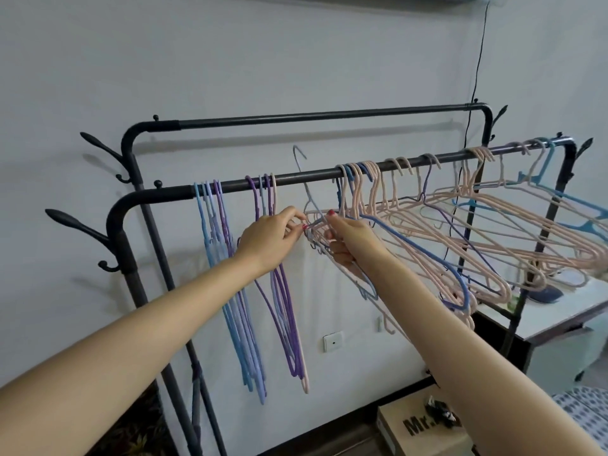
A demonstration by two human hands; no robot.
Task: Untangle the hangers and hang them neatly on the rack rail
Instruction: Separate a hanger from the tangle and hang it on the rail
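A black rack rail [296,176] runs across the view. Blue and lilac hangers [227,291] and purple hangers [286,307] hang straight down at its left. To the right, a tangled bunch of pink hangers [460,232] with a few blue ones lies tilted sideways off the rail. A pale blue-grey hanger [304,182] sticks up with its hook above the rail. My left hand [269,238] pinches the left tip of the tangle. My right hand [348,238] grips the same hanger ends just beside it.
A second, higher rail [312,116] stands behind, with coat hooks [79,225] on the left post. A white cabinet [559,311] is at the right. A cardboard box [418,426] sits on the floor below. A black cable [477,77] hangs down the wall.
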